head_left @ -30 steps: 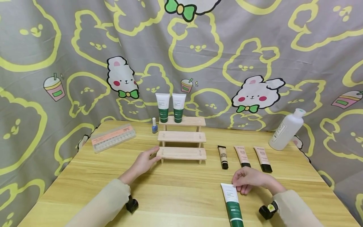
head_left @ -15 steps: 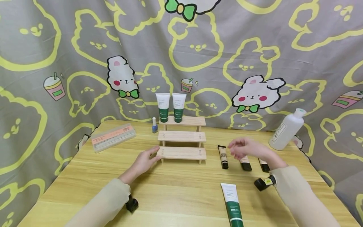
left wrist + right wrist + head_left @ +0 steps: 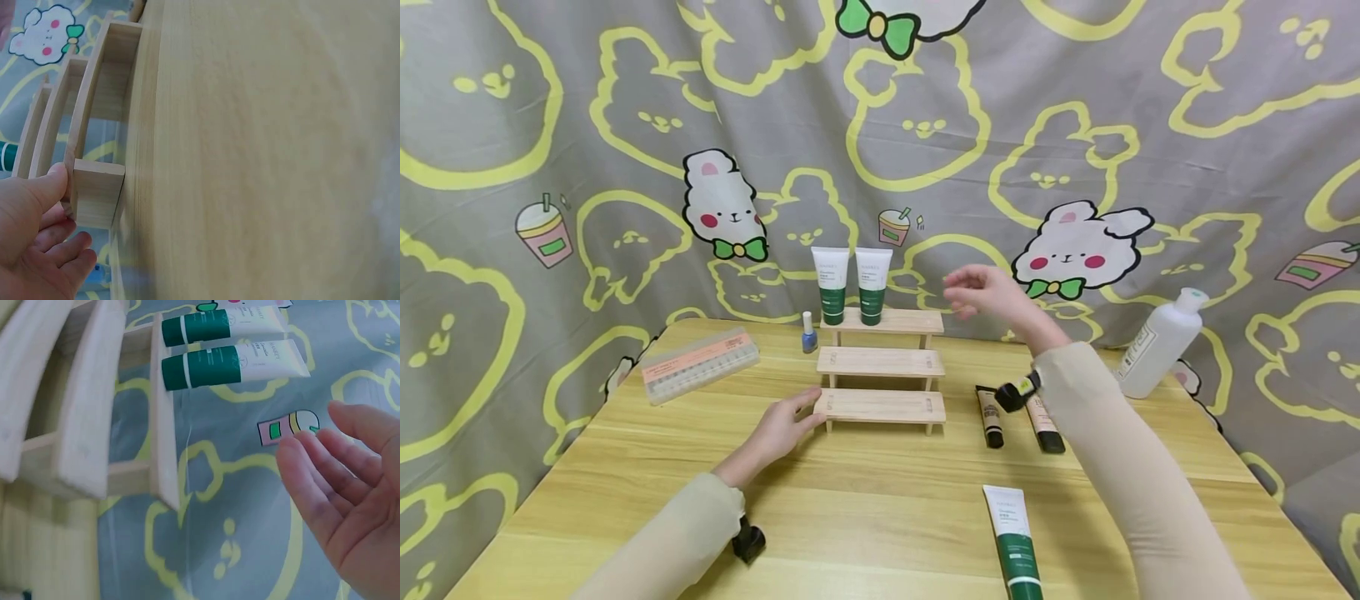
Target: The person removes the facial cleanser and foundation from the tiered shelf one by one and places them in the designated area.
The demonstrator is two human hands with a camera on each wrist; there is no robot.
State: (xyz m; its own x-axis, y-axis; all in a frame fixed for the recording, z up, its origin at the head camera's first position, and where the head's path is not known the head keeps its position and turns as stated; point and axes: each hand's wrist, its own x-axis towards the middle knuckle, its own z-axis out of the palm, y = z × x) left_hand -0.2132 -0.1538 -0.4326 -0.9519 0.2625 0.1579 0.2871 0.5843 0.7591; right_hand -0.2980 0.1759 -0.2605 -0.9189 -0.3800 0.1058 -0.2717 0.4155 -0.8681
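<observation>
My left hand (image 3: 777, 429) pinches the left end of the lowest shelf of a three-step wooden display stand (image 3: 880, 406). In the left wrist view its thumb (image 3: 50, 184) lies on the board's top, with fingers curled below. Two white-and-green squeeze tubes (image 3: 832, 287) (image 3: 872, 287) stand cap-down on the top step's left part. To the right of that step, my right hand (image 3: 988, 296) is raised with nothing in it. Its fingers are loosely bent, a short way off the tubes (image 3: 206, 365) in the right wrist view. Another white-and-green tube (image 3: 1017, 542) lies on the table in front.
A small beige tube with a black cap (image 3: 990, 423) and a pink BB cream tube (image 3: 1045, 425) lie beneath the right forearm. A white bottle (image 3: 1161, 342) stands back right. Blue nail polish (image 3: 808, 335) and a clear case with orange label (image 3: 700, 367) sit left.
My right hand has left the front tube and risen up and leftward, to beside the top step. Its sleeve now covers one BB cream tube. The left hand has stayed put.
</observation>
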